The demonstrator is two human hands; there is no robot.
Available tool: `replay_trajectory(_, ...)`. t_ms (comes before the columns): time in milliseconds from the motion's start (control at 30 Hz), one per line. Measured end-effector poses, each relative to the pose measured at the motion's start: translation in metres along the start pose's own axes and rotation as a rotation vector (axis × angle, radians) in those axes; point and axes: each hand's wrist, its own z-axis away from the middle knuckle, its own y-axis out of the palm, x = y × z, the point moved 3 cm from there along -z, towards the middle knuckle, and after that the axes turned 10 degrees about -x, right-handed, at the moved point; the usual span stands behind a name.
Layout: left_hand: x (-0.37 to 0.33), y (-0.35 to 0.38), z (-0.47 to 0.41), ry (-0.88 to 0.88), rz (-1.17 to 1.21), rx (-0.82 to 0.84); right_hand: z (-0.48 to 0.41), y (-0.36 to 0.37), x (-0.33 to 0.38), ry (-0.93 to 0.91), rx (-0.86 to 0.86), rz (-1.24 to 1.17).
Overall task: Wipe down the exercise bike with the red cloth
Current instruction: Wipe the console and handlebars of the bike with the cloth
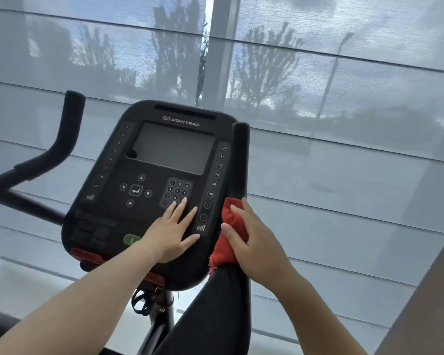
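Hands: right hand (251, 242) clutching red cloth (228, 226) (handlebar (240, 160))

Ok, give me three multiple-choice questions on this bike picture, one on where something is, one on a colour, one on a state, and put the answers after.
1. Where is the red cloth?
A. On the screen
B. Wrapped on the right handlebar under the right hand
C. On the floor

2. What colour is the oval button beside the left hand?
A. Green
B. Blue
C. Yellow

3. What state is the console screen in?
A. Showing a workout graph
B. Cracked
C. Dark and blank

Answers: 1 B, the fingers of the right hand press the cloth against the bar. 2 A, it shows green near the wrist. 3 C, the screen is grey with nothing displayed.
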Motion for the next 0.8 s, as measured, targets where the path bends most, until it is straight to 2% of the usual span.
replay_trajectory(167,0.000,-0.001,0.006,0.043,-0.012,0.011,0.004,-0.009,0.007,-0.032,-0.117,-0.047)
replay_trajectory(333,0.012,-0.016,-0.009,0.157,-0.065,-0.042,-0.029,-0.027,0.019,-0.054,-0.371,0.013)
replay_trajectory(367,0.014,-0.020,-0.014,0.162,-0.055,-0.054,-0.035,-0.026,0.022,-0.032,-0.357,0.025)
replay_trajectory(433,0.017,-0.026,-0.024,0.183,-0.048,-0.069,-0.039,-0.011,0.025,0.005,-0.187,0.068)
replay_trajectory(467,0.018,-0.027,-0.029,0.200,-0.050,-0.073,-0.037,-0.002,0.026,-0.001,-0.096,0.144)
replay_trajectory(533,0.022,-0.026,-0.035,0.231,-0.045,-0.077,-0.030,0.010,0.023,-0.026,-0.027,0.283)
replay_trajectory(667,0.025,-0.008,-0.034,0.282,-0.034,-0.109,-0.019,0.009,0.024,0.063,-0.134,0.243)
replay_trajectory(800,0.032,0.008,-0.028,0.322,-0.029,-0.165,-0.018,0.014,0.025,0.136,-0.200,0.312)
